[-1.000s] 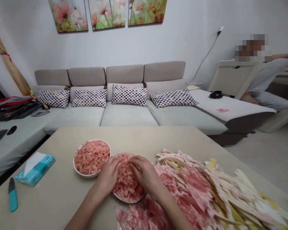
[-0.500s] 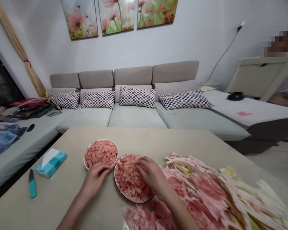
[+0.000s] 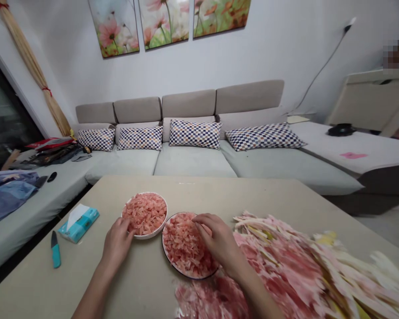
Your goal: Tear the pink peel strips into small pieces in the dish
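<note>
Your left hand (image 3: pixel 116 240), nearer than your right hand (image 3: pixel 220 239), has moved leftward on the round white bowl (image 3: pixel 157 231); either grip's closure unclear.

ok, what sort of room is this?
Most likely a home living room: a long sofa with checked cushions, flower pictures on the wall above it, and a table in front.
</note>
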{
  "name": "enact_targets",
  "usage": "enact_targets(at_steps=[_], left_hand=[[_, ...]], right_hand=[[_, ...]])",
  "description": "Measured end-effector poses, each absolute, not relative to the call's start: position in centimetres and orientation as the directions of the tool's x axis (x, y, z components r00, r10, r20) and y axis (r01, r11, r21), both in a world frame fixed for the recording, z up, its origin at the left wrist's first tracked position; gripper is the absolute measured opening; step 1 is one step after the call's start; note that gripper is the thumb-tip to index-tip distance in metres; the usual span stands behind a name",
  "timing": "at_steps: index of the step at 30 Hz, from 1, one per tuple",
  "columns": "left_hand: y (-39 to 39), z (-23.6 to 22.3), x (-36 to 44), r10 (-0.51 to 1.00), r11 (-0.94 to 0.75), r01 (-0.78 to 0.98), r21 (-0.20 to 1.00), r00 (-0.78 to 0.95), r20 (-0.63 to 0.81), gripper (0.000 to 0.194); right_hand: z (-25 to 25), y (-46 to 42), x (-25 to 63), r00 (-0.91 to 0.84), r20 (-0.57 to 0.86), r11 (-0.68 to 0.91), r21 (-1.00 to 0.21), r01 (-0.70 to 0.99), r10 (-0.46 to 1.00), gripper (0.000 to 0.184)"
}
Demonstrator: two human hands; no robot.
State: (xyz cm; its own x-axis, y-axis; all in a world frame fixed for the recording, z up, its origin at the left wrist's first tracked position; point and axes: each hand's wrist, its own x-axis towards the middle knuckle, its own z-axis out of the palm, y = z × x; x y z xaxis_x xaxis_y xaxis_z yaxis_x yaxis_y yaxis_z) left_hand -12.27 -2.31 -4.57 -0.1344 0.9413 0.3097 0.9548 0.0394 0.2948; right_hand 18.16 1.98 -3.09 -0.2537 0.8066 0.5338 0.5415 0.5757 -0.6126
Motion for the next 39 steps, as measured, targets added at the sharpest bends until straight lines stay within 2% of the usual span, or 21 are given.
enact_targets(at_steps=[4,10,15,18,20,23,27,29,33,39], left_hand=[[-2.3,-3.9,-12.2,0.948,0.131,0.967,0.219,-0.187,0.257,0.009],[-0.9,-4.8,-13.5,0.97,0.116,0.942,0.316,-0.177,0.17,0.02],[-0.4,-4.8,-13.8,0.966,0.117,0.94,0.321,-0.182,0.183,0.008],[-0.7,-4.6,-13.7,0.961,0.098,0.936,0.337,-0.177,0.212,0.01],[-1.0,-4.6,-13.8,0.955,0.05,0.916,0.397,-0.161,0.251,0.012],[-1.2,-4.7,-14.1,0.943,-0.069,0.821,0.566,-0.132,0.306,0.014],[-1.2,-4.4,-14.1,0.954,-0.092,0.602,0.793,-0.176,0.244,0.019],[-1.0,-4.0,-13.8,0.954,-0.1,0.483,0.87,-0.202,0.222,0.021],[-0.3,-3.0,-12.7,0.937,-0.136,0.324,0.936,-0.263,0.228,0.026],[1.6,-1.5,-10.9,0.929,-0.146,0.191,0.971,-0.309,0.201,0.035]], right_hand=[[-3.0,1.8,18.1,-0.256,0.534,0.579,-0.615,0.535,0.805,0.021],[-2.7,1.4,18.0,-0.268,0.527,0.58,-0.619,0.53,0.807,0.021],[-2.8,1.3,17.9,-0.276,0.529,0.587,-0.616,0.526,0.803,0.021],[-2.7,1.2,17.9,-0.272,0.541,0.595,-0.615,0.518,0.796,0.022],[-2.7,1.1,17.9,-0.273,0.539,0.594,-0.616,0.518,0.797,0.022],[-2.7,1.1,17.9,-0.275,0.531,0.589,-0.618,0.522,0.801,0.022],[-2.7,1.1,17.7,-0.286,0.525,0.591,-0.619,0.517,0.801,0.022],[-2.6,1.0,17.6,-0.292,0.517,0.588,-0.623,0.516,0.805,0.022],[-2.4,0.8,17.4,-0.291,0.49,0.566,-0.637,0.524,0.822,0.023],[-2.1,0.6,17.2,-0.284,0.472,0.549,-0.668,0.502,0.835,0.024]])
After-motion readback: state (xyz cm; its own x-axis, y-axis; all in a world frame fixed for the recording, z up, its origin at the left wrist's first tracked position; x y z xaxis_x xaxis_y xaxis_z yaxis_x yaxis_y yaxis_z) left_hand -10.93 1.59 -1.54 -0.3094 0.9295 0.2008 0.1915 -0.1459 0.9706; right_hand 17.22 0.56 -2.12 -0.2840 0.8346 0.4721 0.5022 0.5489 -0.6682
